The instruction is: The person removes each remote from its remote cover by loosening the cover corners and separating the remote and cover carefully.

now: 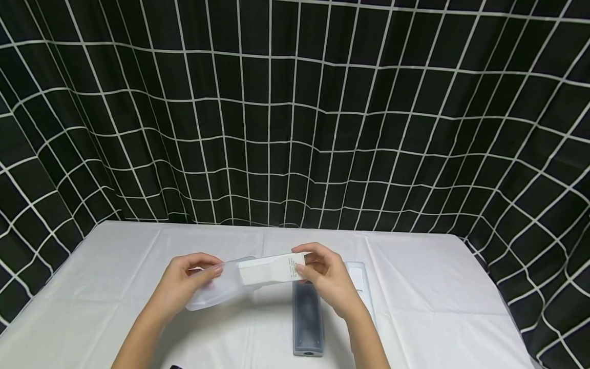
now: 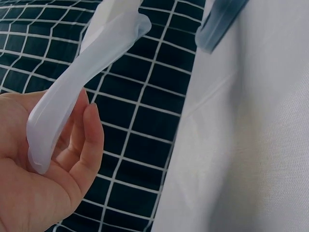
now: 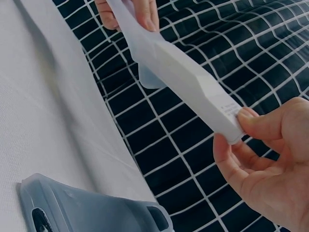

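My left hand (image 1: 178,284) pinches a translucent, soft-looking remote cover (image 1: 216,293) between thumb and fingers. In the left wrist view, the cover (image 2: 63,101) is bent and slants up out of the palm. A white remote control (image 1: 269,270), small print near its right end, is held at that end by the thumb and fingers of my right hand (image 1: 333,282). Seen from the right wrist, the remote's (image 3: 193,87) other end meets the cover; how far it sits inside I cannot tell. Both things are raised above the table.
A dark remote in a translucent cover (image 1: 308,320) lies on the white-clothed table (image 1: 442,307) below my right hand. Beside it, partly behind that hand, is a pale flat item (image 1: 357,277). A small black object (image 1: 176,367) shows at the bottom edge. A black gridded curtain (image 1: 295,123) hangs behind.
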`<state>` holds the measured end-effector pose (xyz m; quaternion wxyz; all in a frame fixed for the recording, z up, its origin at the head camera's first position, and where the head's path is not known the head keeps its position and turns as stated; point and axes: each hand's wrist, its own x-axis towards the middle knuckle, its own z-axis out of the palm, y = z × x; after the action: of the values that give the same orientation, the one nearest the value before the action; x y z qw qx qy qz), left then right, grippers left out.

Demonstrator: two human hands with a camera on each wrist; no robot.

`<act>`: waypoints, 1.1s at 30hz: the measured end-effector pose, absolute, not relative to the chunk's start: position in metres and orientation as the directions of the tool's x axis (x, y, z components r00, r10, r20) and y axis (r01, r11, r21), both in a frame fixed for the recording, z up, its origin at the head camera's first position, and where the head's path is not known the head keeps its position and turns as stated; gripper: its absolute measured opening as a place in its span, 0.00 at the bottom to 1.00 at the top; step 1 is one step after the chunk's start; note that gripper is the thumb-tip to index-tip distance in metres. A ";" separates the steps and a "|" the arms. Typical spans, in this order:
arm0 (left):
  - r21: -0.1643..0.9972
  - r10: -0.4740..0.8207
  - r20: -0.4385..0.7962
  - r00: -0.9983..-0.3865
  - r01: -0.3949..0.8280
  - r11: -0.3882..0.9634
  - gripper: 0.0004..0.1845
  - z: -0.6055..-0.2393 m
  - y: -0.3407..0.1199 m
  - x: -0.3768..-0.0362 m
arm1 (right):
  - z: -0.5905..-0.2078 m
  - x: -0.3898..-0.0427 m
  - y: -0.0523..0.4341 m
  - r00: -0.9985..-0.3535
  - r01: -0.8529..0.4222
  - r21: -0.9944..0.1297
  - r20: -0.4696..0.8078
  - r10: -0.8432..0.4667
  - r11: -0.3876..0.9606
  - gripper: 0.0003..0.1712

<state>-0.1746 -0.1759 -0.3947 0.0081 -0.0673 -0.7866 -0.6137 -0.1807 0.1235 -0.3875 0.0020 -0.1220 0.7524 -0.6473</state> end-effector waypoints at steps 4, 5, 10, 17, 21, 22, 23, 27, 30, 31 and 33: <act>0.966 0.098 0.087 -0.991 0.108 0.235 0.12 -0.394 -0.177 -0.174 | -0.387 -0.181 0.124 -0.971 -0.184 -0.975 0.160 -0.180 0.127 0.18; 0.966 0.097 0.086 -0.992 0.107 0.236 0.12 -0.394 -0.177 -0.174 | -0.387 -0.181 0.125 -0.971 -0.184 -0.975 0.160 -0.177 0.126 0.18; 0.963 0.086 0.083 -0.993 0.102 0.249 0.12 -0.393 -0.180 -0.174 | -0.386 -0.181 0.126 -0.974 -0.175 -0.977 0.154 -0.165 0.121 0.18; 0.965 0.064 0.097 -0.993 0.110 0.239 0.12 -0.394 -0.186 -0.175 | -0.385 -0.181 0.131 -0.979 -0.180 -0.977 0.167 -0.119 0.112 0.19; 0.965 0.064 0.110 -0.992 0.122 0.231 0.12 -0.394 -0.187 -0.176 | -0.385 -0.181 0.131 -0.980 -0.175 -0.979 0.162 -0.113 0.108 0.19; 0.965 0.062 0.112 -0.992 0.123 0.230 0.12 -0.394 -0.187 -0.176 | -0.386 -0.181 0.131 -0.981 -0.171 -0.979 0.158 -0.115 0.107 0.19; 0.966 0.060 0.112 -0.992 0.123 0.229 0.12 -0.394 -0.187 -0.176 | -0.386 -0.181 0.131 -0.981 -0.166 -0.980 0.154 -0.116 0.106 0.19; 0.965 0.051 0.110 -0.993 0.119 0.233 0.12 -0.395 -0.188 -0.176 | -0.386 -0.181 0.129 -0.983 -0.150 -0.983 0.137 -0.119 0.103 0.19; 0.966 0.045 0.104 -0.994 0.112 0.233 0.11 -0.395 -0.189 -0.176 | -0.386 -0.181 0.128 -0.986 -0.138 -0.985 0.126 -0.113 0.101 0.19; 0.967 0.044 0.099 -0.994 0.107 0.230 0.11 -0.395 -0.189 -0.176 | -0.386 -0.181 0.128 -0.987 -0.132 -0.986 0.121 -0.110 0.099 0.19; 0.970 0.046 0.093 -0.995 0.101 0.223 0.11 -0.395 -0.189 -0.176 | -0.386 -0.181 0.127 -0.988 -0.123 -0.988 0.113 -0.107 0.093 0.19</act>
<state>-0.1764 -0.1888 -0.3951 0.0221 -0.0472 -0.7816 -0.6216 -0.1811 0.1271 -0.3862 -0.0061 -0.0776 0.7393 -0.6688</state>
